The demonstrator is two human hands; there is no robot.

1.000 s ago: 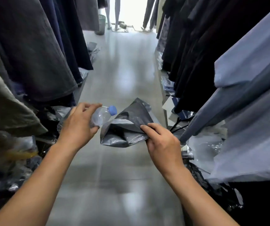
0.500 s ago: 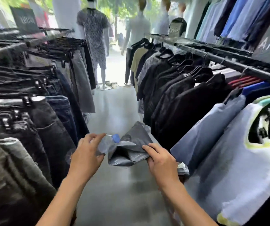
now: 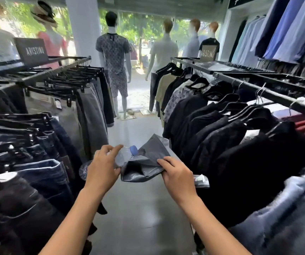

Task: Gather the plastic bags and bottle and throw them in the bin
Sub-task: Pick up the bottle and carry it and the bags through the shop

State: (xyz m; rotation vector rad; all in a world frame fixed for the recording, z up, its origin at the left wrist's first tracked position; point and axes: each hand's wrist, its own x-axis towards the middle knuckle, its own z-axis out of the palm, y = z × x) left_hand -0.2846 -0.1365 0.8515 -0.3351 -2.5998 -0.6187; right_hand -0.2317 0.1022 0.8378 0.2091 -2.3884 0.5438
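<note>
Shop aisle (image 3: 138, 208): one bottle (image 3: 124, 155), one bag (image 3: 148, 162).

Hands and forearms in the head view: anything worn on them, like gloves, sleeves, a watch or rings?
Nothing worn shows. The left hand and right hand are bare, with no gloves and no rings visible. Both forearms are uncovered from wrist to the bottom edge of the picture: no sleeve cuff, watch, bracelet or strap. Any sleeve would lie above the elbows, out of view.

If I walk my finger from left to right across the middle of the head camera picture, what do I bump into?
Hanging jeans → left hand → bottle → grey plastic bag → right hand → black shirts.
</note>
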